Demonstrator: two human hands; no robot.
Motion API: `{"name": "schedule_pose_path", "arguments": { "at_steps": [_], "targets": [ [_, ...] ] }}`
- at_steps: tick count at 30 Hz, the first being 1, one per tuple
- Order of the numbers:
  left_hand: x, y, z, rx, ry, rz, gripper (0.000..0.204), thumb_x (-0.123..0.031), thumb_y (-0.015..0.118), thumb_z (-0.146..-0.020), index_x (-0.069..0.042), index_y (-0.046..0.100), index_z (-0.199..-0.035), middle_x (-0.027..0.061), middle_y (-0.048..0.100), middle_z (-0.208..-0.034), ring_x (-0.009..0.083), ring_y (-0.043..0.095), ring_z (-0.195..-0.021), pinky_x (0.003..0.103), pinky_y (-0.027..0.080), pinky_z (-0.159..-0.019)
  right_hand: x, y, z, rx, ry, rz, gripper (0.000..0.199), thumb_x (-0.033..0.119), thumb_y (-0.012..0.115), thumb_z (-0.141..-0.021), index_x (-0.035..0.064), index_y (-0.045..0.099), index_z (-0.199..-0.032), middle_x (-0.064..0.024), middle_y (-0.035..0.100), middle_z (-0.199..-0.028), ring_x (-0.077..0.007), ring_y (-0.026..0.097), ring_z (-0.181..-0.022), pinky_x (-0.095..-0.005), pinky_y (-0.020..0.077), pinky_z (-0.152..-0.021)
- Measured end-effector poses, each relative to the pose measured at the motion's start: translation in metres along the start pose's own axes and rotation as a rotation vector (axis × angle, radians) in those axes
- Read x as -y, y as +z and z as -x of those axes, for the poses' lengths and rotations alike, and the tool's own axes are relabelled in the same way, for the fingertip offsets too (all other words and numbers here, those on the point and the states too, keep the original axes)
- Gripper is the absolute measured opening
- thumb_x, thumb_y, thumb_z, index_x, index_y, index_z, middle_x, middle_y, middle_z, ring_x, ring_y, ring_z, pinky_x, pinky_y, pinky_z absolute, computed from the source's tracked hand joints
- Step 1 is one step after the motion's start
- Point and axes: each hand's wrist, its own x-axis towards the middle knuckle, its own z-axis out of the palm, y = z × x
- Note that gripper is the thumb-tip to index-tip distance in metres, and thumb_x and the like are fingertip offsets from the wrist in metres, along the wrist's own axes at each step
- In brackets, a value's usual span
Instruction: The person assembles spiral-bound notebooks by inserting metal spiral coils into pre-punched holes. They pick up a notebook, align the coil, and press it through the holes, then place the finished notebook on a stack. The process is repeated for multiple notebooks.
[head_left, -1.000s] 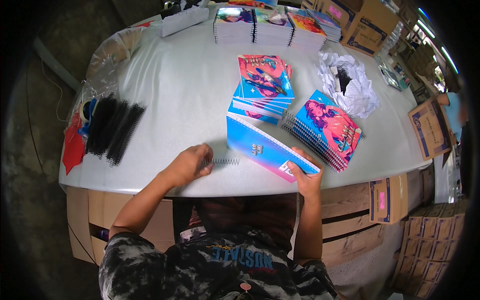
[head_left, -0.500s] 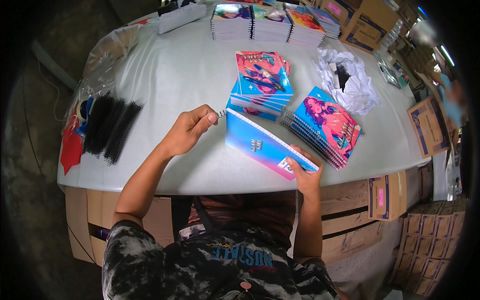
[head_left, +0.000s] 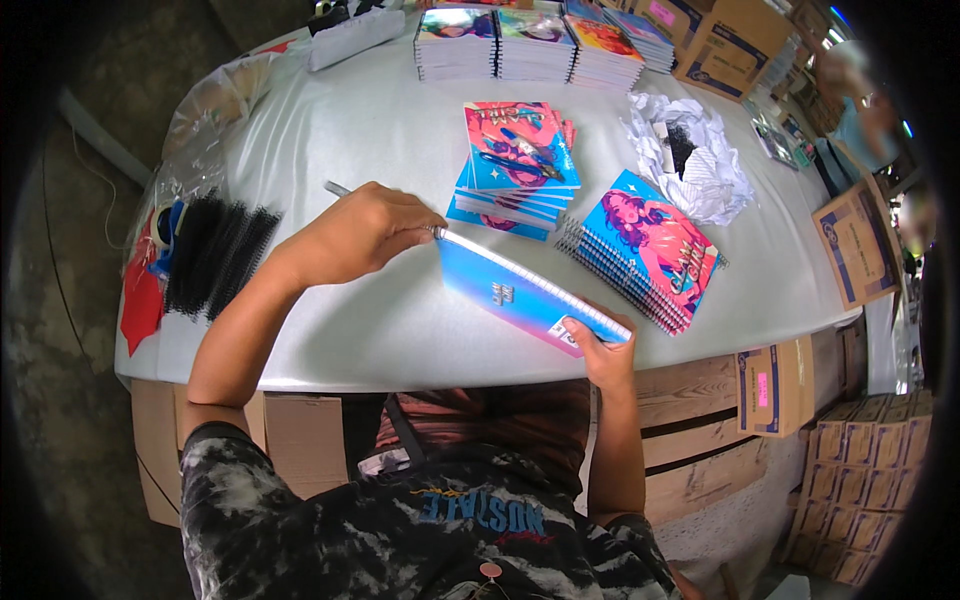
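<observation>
My right hand (head_left: 604, 354) grips the lower right end of a blue-and-pink notebook (head_left: 500, 297), thumb on its back cover. The notebook is tilted, its punched edge up. At its upper left corner, my left hand (head_left: 362, 238) is closed on a dark spiral binding coil (head_left: 337, 188). One end of the coil pokes out behind the hand; the other meets the punched edge, partly hidden by the fingers. Beyond the notebook, a stack of loose-leaf notebooks (head_left: 512, 205) carries pliers (head_left: 522, 165) on top. Coil-bound notebooks (head_left: 655, 245) lie fanned to the right.
Several black coils (head_left: 220, 255) lie at the table's left, by a red piece (head_left: 143, 305). Crumpled white paper (head_left: 715, 165) holds more black coils at the right. Notebook stacks (head_left: 455, 60) line the far edge. Cardboard boxes (head_left: 855, 250) stand right of the white-covered table (head_left: 340, 340).
My left hand has turned over and moved closer to the notebook's corner, its forearm swinging left. A coil end now shows behind it. My right hand still holds the notebook, which shifted slightly left.
</observation>
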Motion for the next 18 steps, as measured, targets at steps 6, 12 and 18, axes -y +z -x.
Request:
{"name": "schedule_pose_path", "arguments": {
  "at_steps": [6,12,18],
  "targets": [
    [-0.026,0.006,-0.006,-0.207,0.004,-0.48,0.023,-0.011,0.069,-0.073,-0.006,0.059,-0.092,0.0074,0.061,-0.094,0.0257,0.057,-0.085,0.037,0.044,-0.075,0.005,0.002,0.0,0.059,-0.048,0.102,0.025,-0.002,0.06,-0.081,-0.0023,0.064,-0.106,-0.0139,0.066,-0.102,-0.0147,0.063,-0.088,-0.0258,0.0487,-0.078],
    [-0.036,0.006,-0.013,-0.107,-0.004,-0.475,0.027,-0.009,0.073,-0.064,-0.006,0.054,-0.083,0.0065,0.055,-0.08,0.0238,0.056,-0.081,0.035,0.043,-0.072,0.002,0.006,-0.001,0.108,-0.197,0.154,0.026,-0.006,0.056,-0.08,-0.0041,0.063,-0.105,-0.0176,0.064,-0.106,-0.0233,0.064,-0.095,-0.0289,0.0488,-0.082],
    [-0.038,0.003,-0.011,-0.009,-0.04,-0.526,0.035,-0.012,0.075,-0.062,-0.007,0.055,-0.09,0.0071,0.058,-0.092,0.0223,0.056,-0.088,0.034,0.042,-0.079,0.001,0.009,0.0,0.118,-0.214,0.137,0.028,-0.009,0.055,-0.079,-0.0039,0.063,-0.105,-0.0189,0.063,-0.107,-0.0258,0.063,-0.099,-0.0314,0.0479,-0.087]
  ]
}}
